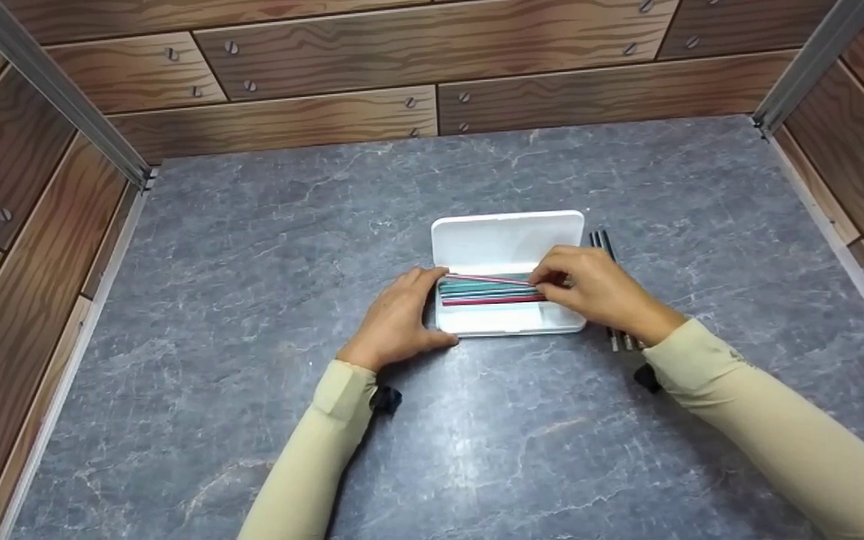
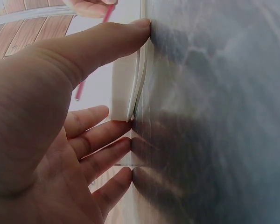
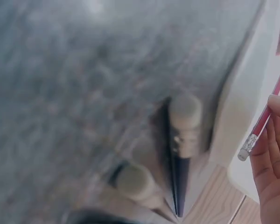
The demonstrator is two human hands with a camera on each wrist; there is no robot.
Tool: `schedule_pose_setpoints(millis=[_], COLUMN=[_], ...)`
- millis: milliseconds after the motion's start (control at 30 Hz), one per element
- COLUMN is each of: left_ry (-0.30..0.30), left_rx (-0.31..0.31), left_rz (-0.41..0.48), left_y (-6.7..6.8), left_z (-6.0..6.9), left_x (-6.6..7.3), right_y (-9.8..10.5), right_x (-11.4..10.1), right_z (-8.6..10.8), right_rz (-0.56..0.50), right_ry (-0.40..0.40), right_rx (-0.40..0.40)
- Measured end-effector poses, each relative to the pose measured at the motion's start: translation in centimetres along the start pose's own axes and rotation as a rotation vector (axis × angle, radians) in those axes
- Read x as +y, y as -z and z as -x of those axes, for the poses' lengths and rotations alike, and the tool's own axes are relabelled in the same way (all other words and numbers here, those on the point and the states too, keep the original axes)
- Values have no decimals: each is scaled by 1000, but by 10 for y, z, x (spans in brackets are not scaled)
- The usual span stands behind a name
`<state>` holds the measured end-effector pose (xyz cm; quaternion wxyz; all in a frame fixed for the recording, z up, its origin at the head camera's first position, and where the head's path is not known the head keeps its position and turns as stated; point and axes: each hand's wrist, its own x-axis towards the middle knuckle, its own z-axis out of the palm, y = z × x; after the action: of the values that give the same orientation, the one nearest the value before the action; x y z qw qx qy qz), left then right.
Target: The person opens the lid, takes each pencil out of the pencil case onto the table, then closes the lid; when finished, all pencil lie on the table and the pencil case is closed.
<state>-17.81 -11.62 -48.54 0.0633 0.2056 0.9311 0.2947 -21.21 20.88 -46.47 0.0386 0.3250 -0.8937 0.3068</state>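
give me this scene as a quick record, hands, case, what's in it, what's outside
left hand: spread at the case's left end, thumb at its front corner
right hand: pinches a red pencil over the case
case: white, open, lid raised at the back
inside: a row of pencils, green, blue and red showing; exact count unclear
outside: dark pencils right of the case, partly hidden by the right hand
surface: grey marbled tabletop

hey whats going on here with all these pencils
A person's right hand pinches a red pencil over an open white case with more pencils inside. The left hand touches the case's left end. Several dark pencils lie outside, on the table to the right.
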Motion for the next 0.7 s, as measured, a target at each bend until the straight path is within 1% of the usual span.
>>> schedule_pose_setpoints(millis=[133,267,533,633,700], left_ry=[3,8,8,1,-1], left_rx=[-6,-7,-1,4,5], left_rz=[0,-1,5,4,4], left_y=[1,1,-1,-1,-1], left_z=[0,1,1,0,0], left_x=[0,0,-1,-1,-1], right_y=[7,16,31,33,34], right_x=[0,2,6,8,9], right_z=[6,14,29,35,39], right_rz=[-72,-120,-160,-168,-168], right_ry=[-14,-67,-192,-221,-245], right_rx=[84,188,391,453,481])
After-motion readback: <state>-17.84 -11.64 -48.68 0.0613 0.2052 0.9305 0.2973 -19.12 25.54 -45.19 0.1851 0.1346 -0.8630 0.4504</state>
